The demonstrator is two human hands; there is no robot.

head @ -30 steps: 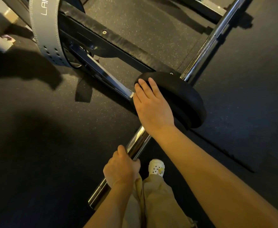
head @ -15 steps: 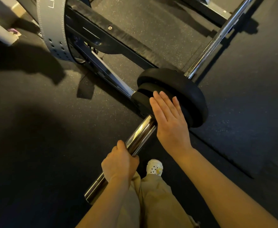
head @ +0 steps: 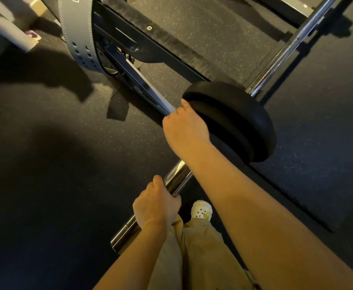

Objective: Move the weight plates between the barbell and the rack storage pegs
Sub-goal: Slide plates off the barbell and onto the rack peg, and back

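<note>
A chrome barbell (head: 280, 53) runs from the upper right down to its sleeve (head: 176, 178) near my legs. Two black weight plates sit side by side on the sleeve: a larger one (head: 253, 114) farther in and a smaller one (head: 219, 126) on my side. My left hand (head: 156, 208) is wrapped around the sleeve close to its end. My right hand (head: 185, 128) grips the upper left rim of the smaller plate, fingers curled over its edge.
A black rack frame (head: 150, 38) with a chrome rail (head: 148, 91) crosses the top left. A grey perforated lifting belt (head: 79, 36) hangs over it. Dark rubber flooring (head: 45, 164) lies all around. My white shoe (head: 201, 210) and beige trousers (head: 200, 258) are below the sleeve.
My right hand moved from flat against the plate's lower face up to its upper left rim and closed on it. My left hand kept its hold on the sleeve.
</note>
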